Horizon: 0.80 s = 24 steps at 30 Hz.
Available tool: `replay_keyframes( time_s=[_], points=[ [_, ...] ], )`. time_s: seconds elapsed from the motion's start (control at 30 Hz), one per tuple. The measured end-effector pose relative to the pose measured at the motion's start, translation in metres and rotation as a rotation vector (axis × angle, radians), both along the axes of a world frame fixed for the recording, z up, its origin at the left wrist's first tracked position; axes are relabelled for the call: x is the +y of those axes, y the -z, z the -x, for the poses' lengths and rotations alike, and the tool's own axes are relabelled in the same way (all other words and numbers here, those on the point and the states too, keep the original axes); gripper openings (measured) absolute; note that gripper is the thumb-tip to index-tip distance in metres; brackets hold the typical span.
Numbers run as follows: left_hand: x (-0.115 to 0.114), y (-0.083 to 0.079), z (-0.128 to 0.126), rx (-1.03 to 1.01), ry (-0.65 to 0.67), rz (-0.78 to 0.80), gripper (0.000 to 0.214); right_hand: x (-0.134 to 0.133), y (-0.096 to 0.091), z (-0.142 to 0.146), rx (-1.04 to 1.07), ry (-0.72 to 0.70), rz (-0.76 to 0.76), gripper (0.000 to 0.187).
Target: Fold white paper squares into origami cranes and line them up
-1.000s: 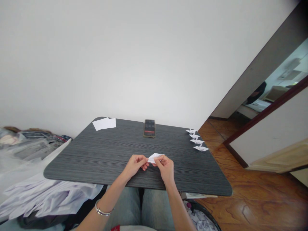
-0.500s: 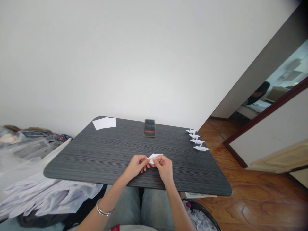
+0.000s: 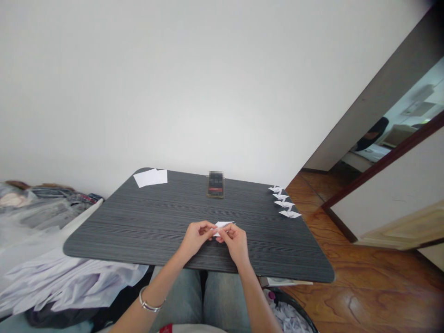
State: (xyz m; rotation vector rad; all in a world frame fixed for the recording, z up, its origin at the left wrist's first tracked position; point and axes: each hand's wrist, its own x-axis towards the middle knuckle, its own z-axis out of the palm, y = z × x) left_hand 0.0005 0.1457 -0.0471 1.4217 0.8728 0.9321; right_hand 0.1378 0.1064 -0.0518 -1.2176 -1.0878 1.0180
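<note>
Dark tabletop (image 3: pixel 114 236), black packet's label (image 3: pixel 215 182) blurred, white paper (image 3: pixel 222 226) in both hands (image 3: pixel 197 237) (image 3: pixel 236 243)

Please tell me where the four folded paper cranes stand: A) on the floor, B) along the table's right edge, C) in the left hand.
B: the four paper cranes stand in a row along the right edge of the dark wood-grain table, apart from the folded paper between the left hand and right hand.

Left hand (image 3: pixel 197 238), right hand (image 3: pixel 236 243): bare, no sleeves down the forearms (image 3: pixel 163 275). Left wrist: slim silver bangle (image 3: pixel 151 300), worn loose. Legs: light blue jeans (image 3: pixel 225 296), soft faded denim. Lower edge of view: pale top (image 3: pixel 194 329) with small red tag (image 3: pixel 165 329), white marking on it
</note>
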Motion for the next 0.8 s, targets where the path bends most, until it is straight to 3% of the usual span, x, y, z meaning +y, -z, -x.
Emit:
replay_keyframes(
  time_s=[0.23, 0.8],
  points=[
    [0.0013, -0.0068, 0.0024, -0.141, -0.009, 0.131, 0.024, 0.0, 0.0049, -0.0006, 0.049, -0.05, -0.084, 0.01],
    [-0.0014, -0.0046, -0.0014, -0.112, 0.014, 0.126, 0.025, 0.0016, 0.0059, -0.0016, -0.004, 0.077, -0.033, 0.015]
  ],
)
